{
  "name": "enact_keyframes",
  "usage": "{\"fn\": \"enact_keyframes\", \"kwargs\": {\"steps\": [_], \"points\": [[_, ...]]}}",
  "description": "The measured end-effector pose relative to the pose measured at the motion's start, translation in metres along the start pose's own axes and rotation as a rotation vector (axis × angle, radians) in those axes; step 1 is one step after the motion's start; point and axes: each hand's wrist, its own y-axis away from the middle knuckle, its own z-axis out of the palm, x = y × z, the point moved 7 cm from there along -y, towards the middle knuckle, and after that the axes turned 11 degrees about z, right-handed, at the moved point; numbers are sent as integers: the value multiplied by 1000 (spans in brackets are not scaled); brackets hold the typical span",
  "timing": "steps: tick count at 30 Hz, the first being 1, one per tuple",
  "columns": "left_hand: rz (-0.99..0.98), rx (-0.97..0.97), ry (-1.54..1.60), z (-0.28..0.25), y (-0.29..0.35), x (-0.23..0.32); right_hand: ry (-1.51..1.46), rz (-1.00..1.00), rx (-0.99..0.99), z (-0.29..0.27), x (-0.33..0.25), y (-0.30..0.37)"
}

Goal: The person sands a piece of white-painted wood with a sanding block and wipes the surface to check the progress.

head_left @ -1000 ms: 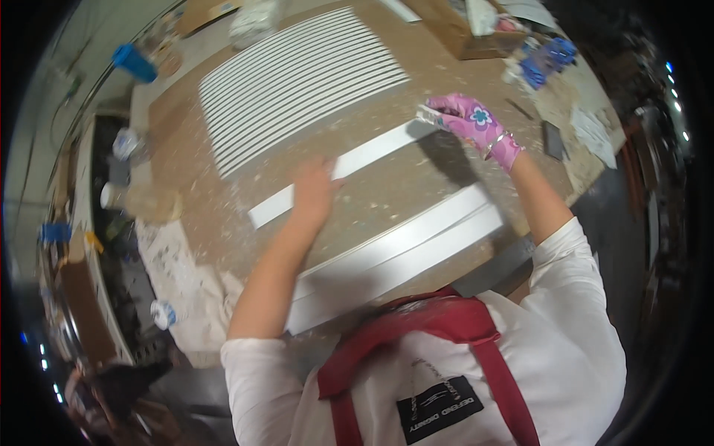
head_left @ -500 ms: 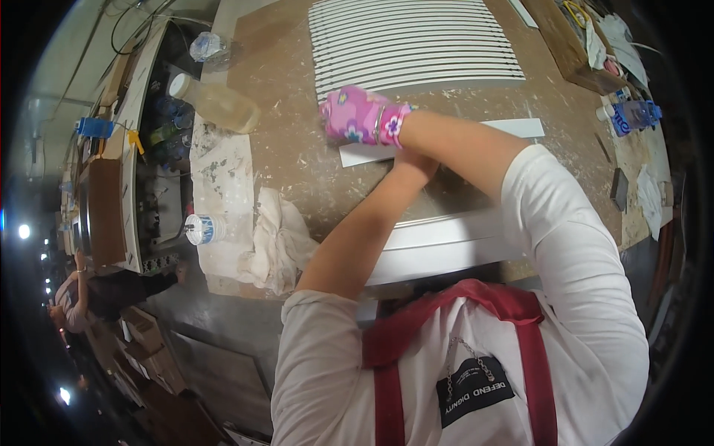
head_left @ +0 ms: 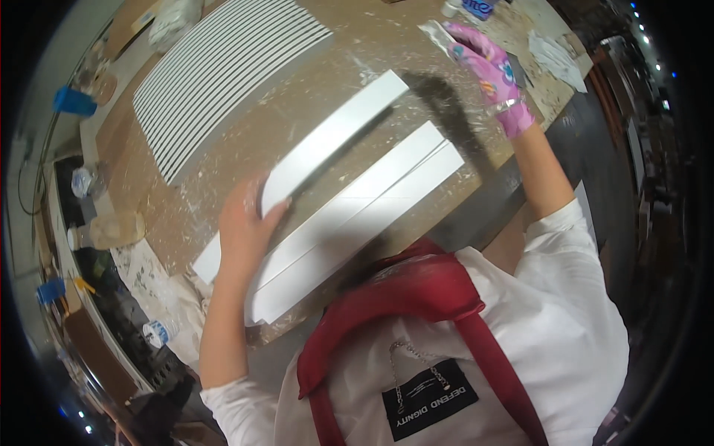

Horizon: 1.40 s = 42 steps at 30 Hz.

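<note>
My bare left hand (head_left: 245, 227) grips a long white strip (head_left: 338, 134) near its left end, thumb over the near edge. The strip lies slanted across the brown worktable. My right hand (head_left: 487, 70), in a pink flowered glove with a shiny band at the wrist, is at the far right, beyond the strip's other end. Its fingers are closed on a small, pale, shiny flat piece (head_left: 437, 39), whose kind I cannot make out. Nearer to me, two white boards (head_left: 357, 215) lie side by side, parallel to the strip.
Many narrow white slats (head_left: 230, 74) lie in rows at the far left. A bottle of yellowish liquid (head_left: 111, 230), a white tub (head_left: 160, 332) and a clear bottle (head_left: 85, 181) stand along the left. A white rag (head_left: 558, 59) and a purple-labelled container (head_left: 476, 9) are at the far right.
My view has turned. My right hand has swung from the strip's left end out past its right end. My arms have uncrossed, and my left hand now shows at the strip's left part.
</note>
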Motion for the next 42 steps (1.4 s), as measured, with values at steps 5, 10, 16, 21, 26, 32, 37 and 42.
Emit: {"fn": "enact_keyframes", "kwargs": {"steps": [5,10,16,21,26,32,37,42], "points": [[-19,-136,80,20,35,30,-323,381,244,-8,64,48],[68,-275,107,22,33,42,-581,443,221,26,83,67],[68,-7,-159,5,-49,-16,-793,550,254,14,105,50],[-39,26,-616,23,-77,-87,-872,656,37,55,71,26],[137,-147,-550,45,-67,-67,-665,590,-27,38,86,11],[56,93,-494,34,-85,-99,67,295,-187,102,77,-82],[67,131,-454,38,-96,-102,402,145,-241,146,70,-125],[30,137,-459,34,-92,-108,369,320,-359,127,84,-79]]}}
